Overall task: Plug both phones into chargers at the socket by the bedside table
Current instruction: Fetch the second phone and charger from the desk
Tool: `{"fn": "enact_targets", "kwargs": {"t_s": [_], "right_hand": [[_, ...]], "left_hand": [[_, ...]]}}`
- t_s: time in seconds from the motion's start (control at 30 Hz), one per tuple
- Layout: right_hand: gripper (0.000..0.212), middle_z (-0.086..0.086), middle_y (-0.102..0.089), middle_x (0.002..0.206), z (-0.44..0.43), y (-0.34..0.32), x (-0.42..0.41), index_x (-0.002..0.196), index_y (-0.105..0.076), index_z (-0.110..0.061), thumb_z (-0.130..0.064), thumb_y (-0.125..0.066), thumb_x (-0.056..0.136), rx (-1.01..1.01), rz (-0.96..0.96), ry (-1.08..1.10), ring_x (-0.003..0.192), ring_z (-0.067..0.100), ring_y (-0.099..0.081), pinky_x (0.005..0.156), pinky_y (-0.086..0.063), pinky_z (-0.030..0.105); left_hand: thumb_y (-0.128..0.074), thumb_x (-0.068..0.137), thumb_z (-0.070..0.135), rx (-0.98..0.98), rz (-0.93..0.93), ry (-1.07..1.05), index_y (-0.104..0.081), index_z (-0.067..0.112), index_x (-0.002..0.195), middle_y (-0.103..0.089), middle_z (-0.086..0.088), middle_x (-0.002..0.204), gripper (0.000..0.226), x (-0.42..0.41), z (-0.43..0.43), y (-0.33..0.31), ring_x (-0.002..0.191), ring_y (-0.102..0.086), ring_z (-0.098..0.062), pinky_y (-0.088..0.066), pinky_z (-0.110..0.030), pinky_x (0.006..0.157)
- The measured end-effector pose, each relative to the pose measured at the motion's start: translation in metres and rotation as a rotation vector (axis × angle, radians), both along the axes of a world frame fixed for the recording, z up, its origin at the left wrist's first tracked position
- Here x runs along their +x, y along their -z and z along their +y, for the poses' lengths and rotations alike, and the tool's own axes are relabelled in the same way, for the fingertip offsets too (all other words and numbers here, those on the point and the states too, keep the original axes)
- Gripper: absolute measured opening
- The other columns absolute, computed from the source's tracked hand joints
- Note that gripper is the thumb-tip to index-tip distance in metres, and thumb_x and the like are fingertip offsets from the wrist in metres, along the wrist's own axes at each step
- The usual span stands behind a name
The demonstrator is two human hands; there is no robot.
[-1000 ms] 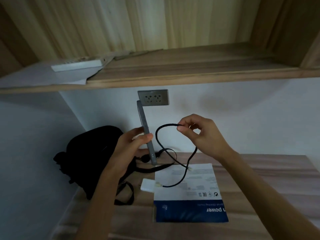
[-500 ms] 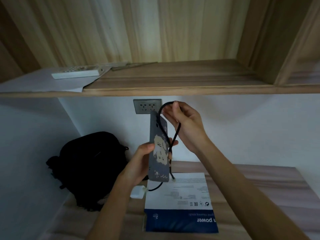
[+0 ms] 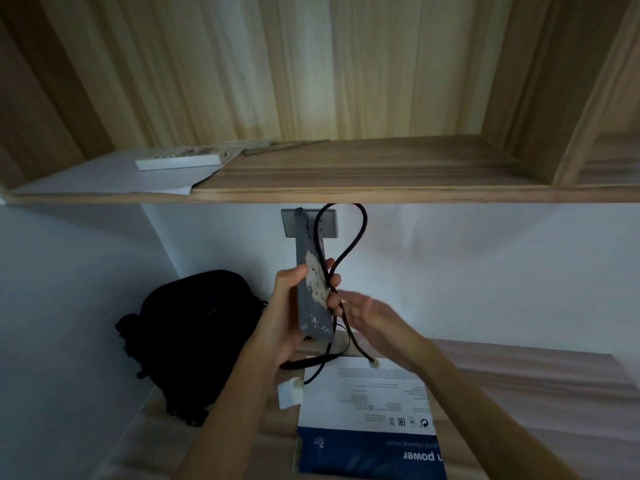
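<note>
The left hand grips the phone upright, long axis vertical, its top end overlapping the grey wall socket. The matte grey-blue case bears a cream patch. A black cable loops across it. The right hand, blurred, looks released just beside the phone. On the wooden tabletop, towards its left edge, a white charger block lies beside a blue-and-white package reading "power".

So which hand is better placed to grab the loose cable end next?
Probably the right hand: it looks free and open, close to the cable end dangling just below it. The left hand is busy gripping the phone upright.
</note>
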State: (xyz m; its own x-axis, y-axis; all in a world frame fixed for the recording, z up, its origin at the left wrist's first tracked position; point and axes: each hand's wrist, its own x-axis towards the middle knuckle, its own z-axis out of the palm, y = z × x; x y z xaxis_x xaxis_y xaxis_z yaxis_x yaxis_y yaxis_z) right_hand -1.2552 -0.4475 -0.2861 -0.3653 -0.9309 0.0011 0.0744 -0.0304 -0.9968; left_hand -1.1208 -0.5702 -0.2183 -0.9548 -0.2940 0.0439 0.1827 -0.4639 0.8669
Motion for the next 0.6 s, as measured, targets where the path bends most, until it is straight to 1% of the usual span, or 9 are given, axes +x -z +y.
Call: {"fn": "enact_targets", "kwargs": {"t_s": [0.03,0.07,0.13,0.17,0.23,0.37,0.47,0.57,0.6], "right_hand": [[0.052,-0.012,-0.074,0.116,0.0,0.006,0.006,0.135,-0.057,-0.011,-0.044,-0.058,0.095,0.035,0.032,-0.052,0.12,0.014,-0.064,0.092,-0.049,0.013],[0.04,-0.009,-0.076,0.113,-0.002,0.012,0.01,0.132,-0.06,-0.009,-0.025,-0.064,0.095,0.05,0.039,-0.105,0.113,0.013,-0.067,0.089,-0.052,0.015],[0.035,0.008,-0.075,0.115,-0.011,0.022,0.015,0.124,-0.066,-0.004,-0.008,-0.073,0.089,0.066,0.072,-0.148,0.108,0.018,-0.069,0.093,-0.054,0.026],[0.029,0.012,-0.075,0.11,-0.016,0.024,0.017,0.116,-0.07,-0.003,-0.008,-0.075,0.088,0.082,0.129,-0.121,0.102,0.018,-0.07,0.091,-0.054,0.028],[0.014,0.01,-0.073,0.089,-0.026,0.032,0.018,0.095,-0.072,-0.002,-0.016,-0.072,0.091,0.119,0.27,-0.047,0.084,0.017,-0.07,0.086,-0.056,0.036],[0.038,0.008,-0.071,0.072,-0.033,0.056,0.016,0.083,-0.071,-0.003,-0.038,-0.061,0.096,0.275,0.388,0.11,0.063,0.011,-0.067,0.079,-0.058,0.039],[0.039,-0.007,-0.066,0.056,-0.025,0.077,0.008,0.067,-0.067,-0.021,-0.043,-0.058,0.098,0.413,0.404,0.117,0.054,0.004,-0.061,0.073,-0.056,0.031],[0.048,-0.007,-0.061,0.055,-0.02,0.088,-0.001,0.06,-0.058,-0.019,-0.046,-0.052,0.099,0.547,0.433,0.123,0.05,0.004,-0.062,0.061,-0.048,0.019],[0.049,-0.006,-0.056,0.053,-0.02,0.088,-0.003,0.061,-0.054,-0.017,-0.047,-0.052,0.099,0.566,0.398,0.136,0.046,0.005,-0.059,0.058,-0.046,0.019]], "left_hand": [[-0.059,0.075,0.047,-0.009,0.001,0.003,-0.053,0.006,0.128,-0.063,-0.008,0.095,0.067,0.0,-0.002,-0.004,0.068,-0.057,-0.016,-0.054,-0.032,0.068],[-0.059,0.075,0.047,-0.02,-0.007,0.001,-0.053,0.006,0.128,-0.062,-0.007,0.095,0.066,0.001,-0.003,-0.008,0.068,-0.058,-0.016,-0.055,-0.031,0.068],[-0.059,0.077,0.045,-0.042,-0.027,-0.014,-0.053,0.007,0.127,-0.061,-0.007,0.096,0.064,0.002,-0.005,-0.013,0.068,-0.059,-0.016,-0.055,-0.03,0.068],[-0.057,0.08,0.044,-0.054,-0.032,-0.026,-0.052,0.007,0.127,-0.06,-0.008,0.097,0.061,0.003,-0.007,-0.016,0.068,-0.059,-0.016,-0.056,-0.03,0.067],[-0.05,0.086,0.041,-0.074,-0.035,-0.053,-0.051,0.006,0.127,-0.058,-0.01,0.098,0.054,0.006,-0.011,-0.019,0.068,-0.059,-0.016,-0.056,-0.031,0.067],[-0.047,0.087,0.04,-0.092,-0.058,-0.094,-0.05,0.007,0.124,-0.058,-0.01,0.097,0.049,0.016,-0.021,-0.02,0.07,-0.059,-0.018,-0.056,-0.031,0.068],[-0.049,0.086,0.04,-0.072,-0.069,-0.119,-0.053,0.01,0.12,-0.059,-0.009,0.095,0.045,0.027,-0.029,-0.015,0.07,-0.057,-0.02,-0.055,-0.032,0.068],[-0.052,0.086,0.041,-0.072,-0.089,-0.155,-0.054,0.012,0.116,-0.061,-0.008,0.092,0.042,0.033,-0.04,-0.012,0.068,-0.059,-0.02,-0.054,-0.033,0.068],[-0.054,0.085,0.041,-0.087,-0.109,-0.175,-0.055,0.012,0.117,-0.061,-0.008,0.092,0.043,0.034,-0.043,-0.011,0.068,-0.06,-0.02,-0.055,-0.033,0.067]]}}
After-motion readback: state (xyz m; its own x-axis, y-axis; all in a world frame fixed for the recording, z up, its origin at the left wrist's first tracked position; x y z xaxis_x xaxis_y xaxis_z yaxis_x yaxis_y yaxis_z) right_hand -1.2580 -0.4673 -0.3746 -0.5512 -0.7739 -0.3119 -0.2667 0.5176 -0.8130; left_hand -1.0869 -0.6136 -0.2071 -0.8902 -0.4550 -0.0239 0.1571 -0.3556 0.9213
